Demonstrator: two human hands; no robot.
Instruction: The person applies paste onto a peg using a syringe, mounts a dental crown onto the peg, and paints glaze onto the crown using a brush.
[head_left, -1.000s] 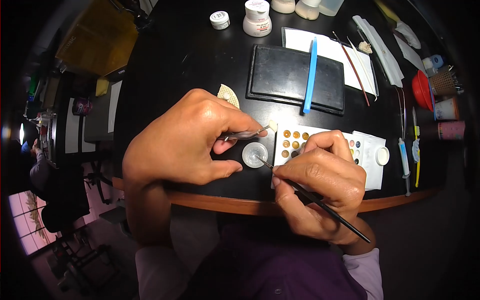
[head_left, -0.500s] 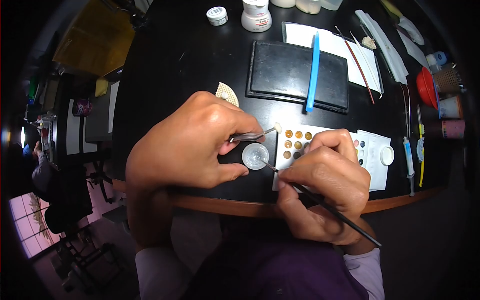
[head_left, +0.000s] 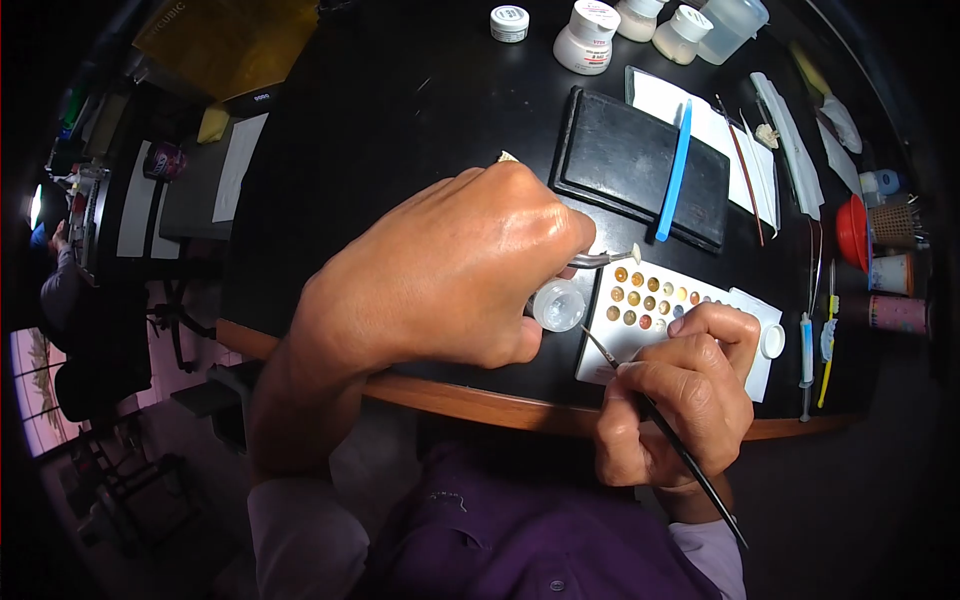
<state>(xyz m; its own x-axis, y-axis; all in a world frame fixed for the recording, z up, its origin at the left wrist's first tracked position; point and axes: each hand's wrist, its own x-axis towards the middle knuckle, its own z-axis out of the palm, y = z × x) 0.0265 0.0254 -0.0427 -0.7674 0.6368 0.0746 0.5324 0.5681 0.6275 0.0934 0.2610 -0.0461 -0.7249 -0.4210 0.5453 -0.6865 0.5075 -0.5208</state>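
Note:
My left hand [head_left: 455,270] is closed around metal forceps [head_left: 590,260]; a small whitish tooth-like crown [head_left: 636,253] sits at their tip, above the palette's corner. A small clear cup [head_left: 559,306] tilts beside that hand's thumb and fingers; whether they grip it is partly hidden. In my right hand [head_left: 685,395] a thin dark-handled paintbrush [head_left: 672,440] is pinched, its tip close to the cup's right edge. Below the crown lies a white palette [head_left: 597,358] with several wells of brown, yellow and pink paint, partly covered by my right hand.
Behind the palette lies a black flat case [head_left: 625,150] with a blue stick [head_left: 674,170] across it. Jars [head_left: 585,40] line the back. Brushes [head_left: 745,180], a syringe [head_left: 806,350] and a red bowl [head_left: 852,235] are on the right. A person [head_left: 65,275] sits far left.
The view has shifted, so the table things sit differently in it. The cup has tilted and is nearer my left hand's fingers. The brush tip has come out of the cup.

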